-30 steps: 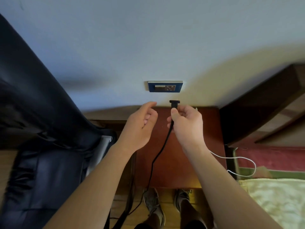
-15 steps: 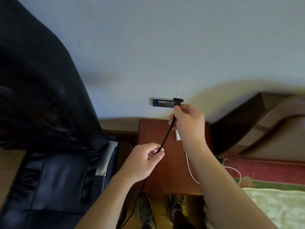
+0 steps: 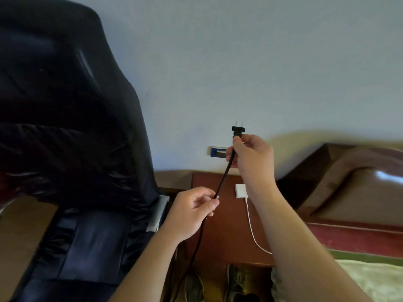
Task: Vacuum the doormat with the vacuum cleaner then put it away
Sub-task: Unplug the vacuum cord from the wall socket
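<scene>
Lightly, left hand (image 3: 190, 214), right hand (image 3: 254, 159) pinch slim black cord (image 3: 224, 177).

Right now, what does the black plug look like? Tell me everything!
The black plug looks like plastic, with a flat head and two thin metal prongs pointing up. It is unplugged, in the air near the blue wall socket. The right hand pinches its neck. Its black cord slants down through the left hand toward the floor.
</scene>
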